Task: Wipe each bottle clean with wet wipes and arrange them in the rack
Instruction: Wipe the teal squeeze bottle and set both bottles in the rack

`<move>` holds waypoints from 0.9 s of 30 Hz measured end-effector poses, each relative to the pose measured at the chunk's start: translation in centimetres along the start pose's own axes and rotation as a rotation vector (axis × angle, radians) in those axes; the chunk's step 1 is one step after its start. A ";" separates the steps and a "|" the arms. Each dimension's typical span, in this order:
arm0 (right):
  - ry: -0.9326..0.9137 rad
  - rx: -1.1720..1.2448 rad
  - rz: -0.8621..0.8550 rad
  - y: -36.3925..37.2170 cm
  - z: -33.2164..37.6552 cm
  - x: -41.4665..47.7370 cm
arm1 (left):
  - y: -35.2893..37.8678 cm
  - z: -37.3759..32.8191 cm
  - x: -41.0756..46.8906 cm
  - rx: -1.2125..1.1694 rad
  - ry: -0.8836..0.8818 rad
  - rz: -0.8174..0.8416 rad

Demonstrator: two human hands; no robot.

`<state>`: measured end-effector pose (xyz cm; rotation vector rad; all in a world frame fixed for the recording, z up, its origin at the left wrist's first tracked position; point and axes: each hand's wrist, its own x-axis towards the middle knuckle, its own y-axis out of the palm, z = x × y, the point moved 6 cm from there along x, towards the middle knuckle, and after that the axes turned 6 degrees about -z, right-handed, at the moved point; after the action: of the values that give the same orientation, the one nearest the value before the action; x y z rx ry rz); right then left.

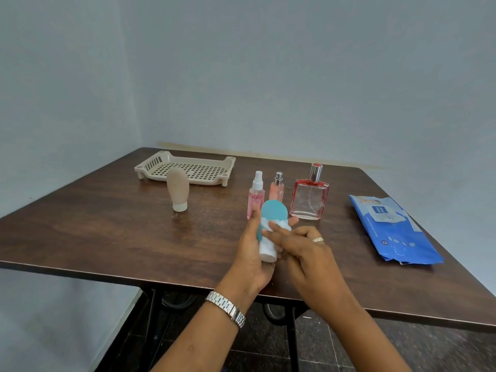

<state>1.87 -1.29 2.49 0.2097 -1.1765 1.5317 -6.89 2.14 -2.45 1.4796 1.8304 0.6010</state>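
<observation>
My left hand (251, 253) grips a teal tube bottle (273, 213) with a white cap, held above the table's front middle. My right hand (303, 245) presses a white wet wipe (267, 244) against the tube's side with its fingers. A beige tube (177, 189) stands on its cap at the left. Behind my hands stand a pink spray bottle (256, 193), a smaller peach spray bottle (277, 187) and a square red-edged perfume bottle (310, 196). The beige slotted rack (185, 167) sits at the far left with nothing in it.
A blue pack of wet wipes (393, 228) lies at the right of the dark wooden table (107, 232). Grey walls close in behind and to the left. The table's front edge runs just below my wrists.
</observation>
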 end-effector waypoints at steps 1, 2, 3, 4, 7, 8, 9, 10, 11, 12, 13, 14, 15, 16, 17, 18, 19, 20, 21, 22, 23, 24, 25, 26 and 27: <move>0.016 -0.008 -0.032 -0.3 -0.2 0.7 | 0.1 0.1 -0.1 0.010 0.003 0.013; 0.050 -0.015 -0.063 -0.7 -0.6 1.5 | 0.1 0.2 0.0 0.026 0.011 0.014; 0.093 -0.015 -0.083 -1.0 -1.0 2.3 | 0.1 0.2 -0.1 0.043 0.021 0.010; 0.129 -0.017 -0.100 -1.2 -1.5 3.1 | 0.0 0.2 -0.1 0.062 0.033 0.000; 0.179 -0.010 -0.139 -1.7 -2.5 4.7 | 0.2 -0.1 -0.3 0.076 0.052 0.005; 0.199 -0.001 -0.144 -1.6 -2.7 5.0 | 0.3 -0.2 -0.4 0.075 0.056 0.009; 0.218 0.018 -0.154 -1.5 -2.8 5.0 | 0.3 -0.2 -0.4 0.078 0.059 0.009; 0.230 0.041 -0.172 -1.4 -2.7 5.0 | 0.3 -0.2 -0.4 0.082 0.063 0.004; 0.235 0.063 -0.193 -1.3 -2.5 4.8 | 0.3 -0.3 -0.4 0.081 0.065 0.003; 0.232 0.065 -0.214 -1.2 -2.2 4.4 | 0.3 -0.2 -0.4 0.072 0.066 0.001; 0.226 0.051 -0.227 -0.9 -1.8 3.9 | 0.3 -0.3 -0.5 0.055 0.064 -0.005; 0.219 0.023 -0.234 -0.6 -1.5 3.3 | 0.2 -0.2 -0.4 0.030 0.057 -0.025; 0.216 0.002 -0.230 -0.2 -1.2 2.5 | 0.0 -0.2 -0.2 -0.003 0.041 -0.045; 0.219 -0.009 -0.215 0.2 -1.0 1.7 | -0.3 -0.2 0.0 -0.039 0.017 -0.064; 0.226 -0.009 -0.198 0.6 -0.8 0.9 | -0.5 -0.1 0.2 -0.075 -0.013 -0.074; 0.235 -0.001 -0.187 0.8 -0.7 0.3 | -0.7 0.0 0.4 -0.096 -0.040 -0.077; 0.236 0.006 -0.188 0.7 -0.5 -0.1 | -0.7 0.1 0.6 -0.097 -0.054 -0.073; 0.221 0.002 -0.197 0.5 -0.5 -0.2 | -0.8 0.2 0.7 -0.081 -0.050 -0.072; 0.195 -0.013 -0.205 0.2 -0.5 0.0 | -0.7 0.2 0.8 -0.059 -0.034 -0.071; 0.174 -0.032 -0.215 -0.1 -0.6 0.3 | -0.6 0.3 0.9 -0.037 -0.016 -0.072; 0.164 -0.045 -0.227 -0.5 -0.8 0.8 | -0.4 0.2 0.9 -0.010 0.004 -0.072; 0.170 -0.050 -0.238 -0.7 -1.0 1.5 | -0.3 0.2 0.9 0.024 0.028 -0.070; 0.191 -0.053 -0.245 -0.9 -1.3 2.2 | -0.1 0.0 0.9 0.059 0.054 -0.062; 0.212 -0.064 -0.251 -1.1 -1.6 3.0 | 0.1 0.0 0.8 0.093 0.077 -0.053; 0.225 -0.082 -0.255 -1.3 -1.8 3.9 | 0.2 0.0 0.7 0.122 0.097 -0.045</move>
<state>2.37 2.37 4.99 0.1234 -0.9915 1.2462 -6.82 2.89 -2.44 1.5076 2.0010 0.5566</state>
